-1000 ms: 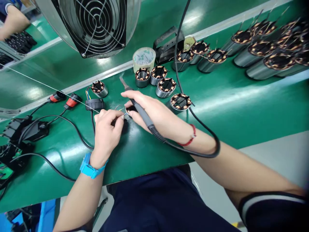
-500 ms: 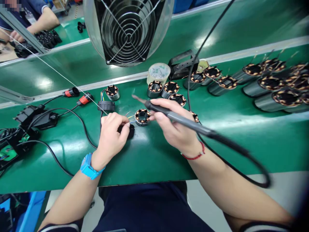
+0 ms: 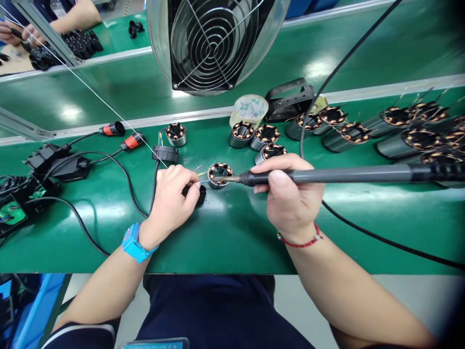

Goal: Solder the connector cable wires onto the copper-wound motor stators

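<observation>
**Soldering iron [image 3: 348,175] poised at the middle stator [image 3: 219,168], the join too small to judge**

At far left, beyond the partition, another person's hands [image 3: 32,36] are busy and clear of this work; nearer are black housings [image 3: 67,167] and two red-ringed plugs [image 3: 132,141]; next, a back stator [image 3: 178,141] stands beside a black ring cap [image 3: 165,154], coloured leads showing between them, so that pair looks wired, by my judgement.

The left hand [image 3: 176,191] pinches a blue wire [image 3: 205,181]; a white line [image 3: 125,120] slants down to this hand, though whether it is gripped too I cannot tell; a black piece [image 3: 201,195] sits partly hidden beneath the fingers.

The middle stator stands on the green bench just right of those fingertips; the blue wire and a yellow wire [image 3: 202,174] reach its edge; the iron's tip overlaps its near rim, contact uncertain; I judge this join in progress, with the yellow one's state unclear.

Overhead hangs a fan [image 3: 213,51]; then come a tape roll [image 3: 249,107], three loose stators [image 3: 266,133] and a black bracket [image 3: 290,99]; the right hand [image 3: 292,198] grasps the iron, partly covering one loose stator; at far right, clustered stators [image 3: 399,145], some with wire ends upright, seem left to do.
</observation>
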Motion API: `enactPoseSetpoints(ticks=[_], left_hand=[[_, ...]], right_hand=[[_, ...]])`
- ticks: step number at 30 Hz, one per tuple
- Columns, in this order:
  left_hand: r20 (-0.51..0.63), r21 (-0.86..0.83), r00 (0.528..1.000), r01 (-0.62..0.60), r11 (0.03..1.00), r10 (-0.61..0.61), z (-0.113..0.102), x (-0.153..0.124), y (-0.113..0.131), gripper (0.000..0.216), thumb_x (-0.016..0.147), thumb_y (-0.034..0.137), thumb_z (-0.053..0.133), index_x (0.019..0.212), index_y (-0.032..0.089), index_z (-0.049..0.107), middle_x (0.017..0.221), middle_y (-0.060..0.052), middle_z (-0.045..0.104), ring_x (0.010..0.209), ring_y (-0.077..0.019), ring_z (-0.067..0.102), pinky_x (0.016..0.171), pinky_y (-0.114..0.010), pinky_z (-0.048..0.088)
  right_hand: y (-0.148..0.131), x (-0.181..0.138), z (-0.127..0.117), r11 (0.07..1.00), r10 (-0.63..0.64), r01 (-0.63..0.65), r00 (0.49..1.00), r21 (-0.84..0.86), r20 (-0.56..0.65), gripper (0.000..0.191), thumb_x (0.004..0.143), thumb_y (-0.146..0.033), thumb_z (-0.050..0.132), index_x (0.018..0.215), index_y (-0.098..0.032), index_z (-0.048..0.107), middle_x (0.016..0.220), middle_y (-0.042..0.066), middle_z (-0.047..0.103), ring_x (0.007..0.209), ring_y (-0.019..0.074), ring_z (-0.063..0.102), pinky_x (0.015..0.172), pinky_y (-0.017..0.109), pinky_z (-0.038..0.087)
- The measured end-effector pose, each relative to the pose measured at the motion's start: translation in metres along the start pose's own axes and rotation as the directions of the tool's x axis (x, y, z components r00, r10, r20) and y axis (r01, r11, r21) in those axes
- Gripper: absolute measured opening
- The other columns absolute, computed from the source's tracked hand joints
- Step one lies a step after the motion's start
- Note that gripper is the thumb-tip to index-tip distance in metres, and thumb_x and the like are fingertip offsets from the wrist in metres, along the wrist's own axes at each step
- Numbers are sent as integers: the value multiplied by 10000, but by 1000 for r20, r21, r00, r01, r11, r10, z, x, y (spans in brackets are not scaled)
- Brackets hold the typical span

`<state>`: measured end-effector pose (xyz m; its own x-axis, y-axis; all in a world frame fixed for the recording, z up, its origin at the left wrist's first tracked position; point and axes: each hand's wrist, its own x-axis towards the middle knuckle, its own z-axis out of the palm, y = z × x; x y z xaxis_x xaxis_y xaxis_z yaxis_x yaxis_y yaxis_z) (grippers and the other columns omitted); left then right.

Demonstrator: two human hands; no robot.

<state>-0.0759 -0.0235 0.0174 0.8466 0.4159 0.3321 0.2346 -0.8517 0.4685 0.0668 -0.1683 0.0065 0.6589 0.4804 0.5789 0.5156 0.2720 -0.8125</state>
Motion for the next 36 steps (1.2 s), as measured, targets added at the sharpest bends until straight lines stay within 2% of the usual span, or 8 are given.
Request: enactPoseSetpoints(ticks=[8, 14, 17, 20, 23, 26, 30, 36], left_hand=[[-56, 33, 998, 43, 999, -41, -5, 1, -4, 108, 855, 155, 516, 765, 197, 561, 738, 1, 590, 766, -166, 546, 768, -349, 341], [-273, 42, 954, 144, 989, -128, -18, 5, -14, 224, 840, 164, 494, 1058, 192, 534, 1061, -82, 583, 1003, -216, 537, 861, -361, 421], [29, 67, 985, 165, 984, -167, -23, 3, -11, 232, 895, 312, 485, 1080, 177, 517, 991, -72, 613, 959, -225, 572, 882, -395, 431], [352, 143, 908, 190, 971, -229, -23, -3, -6, 529, 835, 499, 570, 1206, 141, 454, 1087, -136, 620, 1032, -313, 583, 879, -461, 445], [483, 91, 835, 253, 963, -265, -20, -6, -5, 645, 779, 506, 637, 1254, 143, 395, 1107, -157, 614, 1022, -345, 609, 810, -447, 492], [390, -16, 882, 294, 956, -265, -18, -5, -8, 648, 770, 351, 672, 1285, 142, 338, 1182, -163, 561, 1054, -314, 609, 836, -426, 516], [152, -112, 987, 75, 991, -57, -14, -3, -14, 693, 765, 150, 629, 1343, 103, 250, 1330, -214, 418, 1234, -306, 497, 995, -437, 470], [10, -183, 978, -204, 962, 210, -12, -3, -16, 591, 810, 62, 517, 1335, 134, 255, 1262, -183, 449, 1216, -275, 489, 1014, -435, 475]], right_hand=[[2, 0, 5, 1000, 13, -12, 997, 2, -73, 170, 914, -383, 565, 980, -280, 682, 839, 29, 656, 556, 138, 610, 471, 294, 515], [10, -4, 17, 993, 101, -84, 970, -85, 221, 383, 962, -262, 468, 1344, -278, 456, 1055, 49, 699, 909, 186, 692, 801, 352, 575], [12, -4, 23, 963, 66, 51, 907, -264, 415, 415, 905, -193, 497, 1317, -235, 465, 1168, 80, 660, 1095, 229, 620, 958, 424, 495], [16, -2, 29, 902, 8, 238, 824, -359, 566, 557, 813, -161, 544, 1351, -201, 404, 1275, 119, 590, 1143, 281, 561, 1031, 520, 407], [21, 1, 30, 878, -17, 302, 795, -372, 606, 566, 807, -123, 520, 1348, -214, 378, 1222, 99, 618, 1113, 273, 567, 1011, 508, 415], [21, 4, 23, 866, 21, 273, 817, -418, 576, 531, 798, -101, 509, 1305, -222, 410, 1040, 75, 657, 1005, 261, 602, 947, 485, 451], [12, 5, 9, 900, 154, 140, 783, -412, 602, 562, 776, -149, 565, 1305, -236, 396, 998, 61, 635, 952, 256, 611, 905, 479, 477], [6, -3, 25, 973, 147, -53, 890, -223, 431, 414, 870, -208, 575, 1231, -276, 385, 1090, 56, 610, 963, 190, 647, 866, 385, 527]])
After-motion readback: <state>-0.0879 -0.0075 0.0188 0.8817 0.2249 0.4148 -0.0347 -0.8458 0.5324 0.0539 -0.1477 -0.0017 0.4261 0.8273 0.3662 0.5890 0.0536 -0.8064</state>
